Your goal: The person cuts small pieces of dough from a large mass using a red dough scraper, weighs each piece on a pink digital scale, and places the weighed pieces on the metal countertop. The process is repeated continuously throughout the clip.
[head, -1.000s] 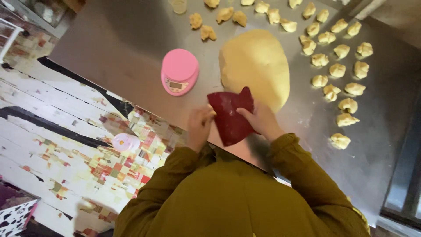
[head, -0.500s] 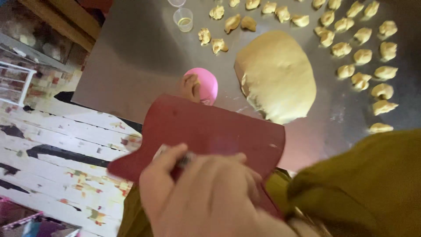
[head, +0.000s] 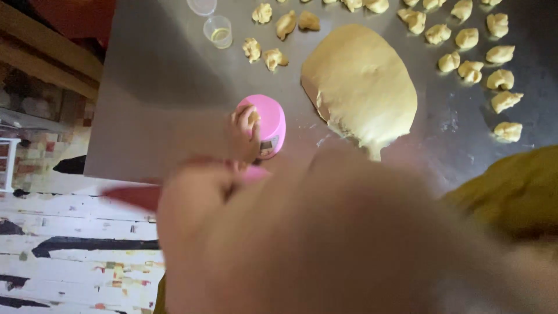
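Left hand: while your right hand blurs the lower frame, your left hand (head: 247, 131) is pinching a small dough piece (head: 254, 118) on the round pink plastic scale (head: 268, 125) at centre.
Right hand: your right hand (head: 325, 232) has swung close to the camera; grip is too blurred to tell.
Scraper: the dark red flat scraper (head: 135, 196) is now peeking out at left.

1. Looks like a small bakery or home baking kitchen.
2. Wide brushed-steel counter (head: 157, 87) serving as the worktop.
3. Large flattened slab of pale yellow dough (head: 360, 81) lying on it, ringed by many small torn dough portions (head: 500, 55).
4. Round pink kitchen scale (head: 268, 121) and small clear plastic cup (head: 218, 30) close by.
5. Worn, paint-chipped white plank floor (head: 70, 232) below.
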